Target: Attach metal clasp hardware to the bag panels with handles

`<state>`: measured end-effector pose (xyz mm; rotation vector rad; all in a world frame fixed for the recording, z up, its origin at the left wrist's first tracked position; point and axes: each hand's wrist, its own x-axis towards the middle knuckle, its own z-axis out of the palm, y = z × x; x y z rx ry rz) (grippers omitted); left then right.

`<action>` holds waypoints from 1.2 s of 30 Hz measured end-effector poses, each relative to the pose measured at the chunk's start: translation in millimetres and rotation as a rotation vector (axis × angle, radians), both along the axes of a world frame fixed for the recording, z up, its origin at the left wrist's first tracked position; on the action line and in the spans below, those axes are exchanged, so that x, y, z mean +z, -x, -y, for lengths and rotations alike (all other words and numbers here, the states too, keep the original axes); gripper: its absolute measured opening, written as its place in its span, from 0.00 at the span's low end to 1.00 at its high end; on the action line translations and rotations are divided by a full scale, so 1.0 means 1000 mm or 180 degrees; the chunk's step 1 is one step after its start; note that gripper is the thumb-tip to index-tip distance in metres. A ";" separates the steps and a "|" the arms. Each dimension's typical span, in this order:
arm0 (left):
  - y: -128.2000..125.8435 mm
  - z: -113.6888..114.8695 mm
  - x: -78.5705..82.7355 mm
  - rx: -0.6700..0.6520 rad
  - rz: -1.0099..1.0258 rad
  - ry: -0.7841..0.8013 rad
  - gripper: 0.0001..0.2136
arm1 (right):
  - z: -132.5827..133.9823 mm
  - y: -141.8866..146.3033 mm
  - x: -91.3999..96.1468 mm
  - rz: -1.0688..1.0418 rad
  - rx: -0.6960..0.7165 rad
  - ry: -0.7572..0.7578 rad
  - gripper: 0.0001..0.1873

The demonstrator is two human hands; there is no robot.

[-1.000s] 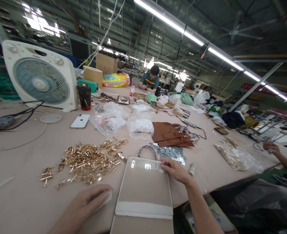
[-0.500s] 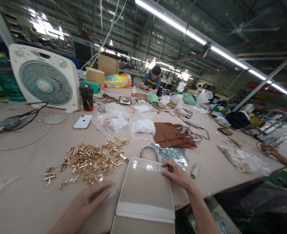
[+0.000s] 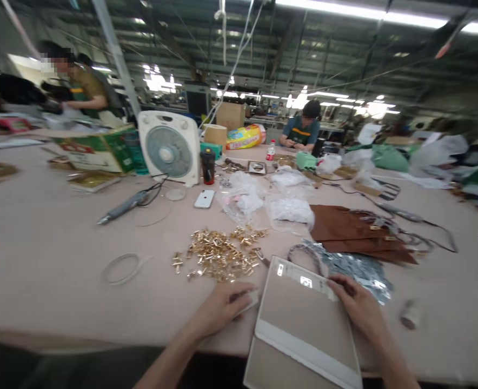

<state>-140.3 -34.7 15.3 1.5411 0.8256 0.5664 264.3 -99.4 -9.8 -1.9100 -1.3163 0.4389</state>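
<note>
The panel, beige with a pale band across its lower part, lies tilted at the near edge of the table, between the two hands, its lower end reaching the bottom of the view. The left hand is closed on a small white piece, pinched between thumb and fingers just beside the panel's left edge. The right hand touches the panel's upper right side with curled fingertips; whether they clasp it or only press on it, I cannot tell. Two shiny spots show near the panel's top, and a dark handle loops out beyond that edge.

To the right of the right hand is a small roll, blurred. Past the left hand lies a loose heap of gold clips, with a coil of tube well to its left. Silver plates are spread beyond the right hand, next to a stack of brown leather.

Farther back are clear bags, a phone, a grey tool with a cord, a dark cup and a fan. Beyond them stand a bottle and a yellow bag. A co-worker sits across the table, both hands together.
</note>
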 end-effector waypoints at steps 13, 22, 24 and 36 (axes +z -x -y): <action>0.008 0.007 0.001 -0.0053 -0.0288 -0.0842 0.35 | -0.007 0.170 0.044 0.0359 0.2030 -0.0795 0.15; 0.009 0.007 -0.001 -0.0064 -0.0504 -0.1160 0.34 | -0.019 0.204 0.017 0.0081 0.2475 -0.0546 0.10; 0.009 0.008 -0.001 -0.0039 -0.0546 -0.1237 0.33 | -0.018 0.204 0.012 0.0049 0.2458 -0.0582 0.10; 0.014 0.010 0.000 0.0128 -0.0601 -0.1541 0.09 | -0.012 0.205 0.008 -0.0067 0.2269 -0.0654 0.08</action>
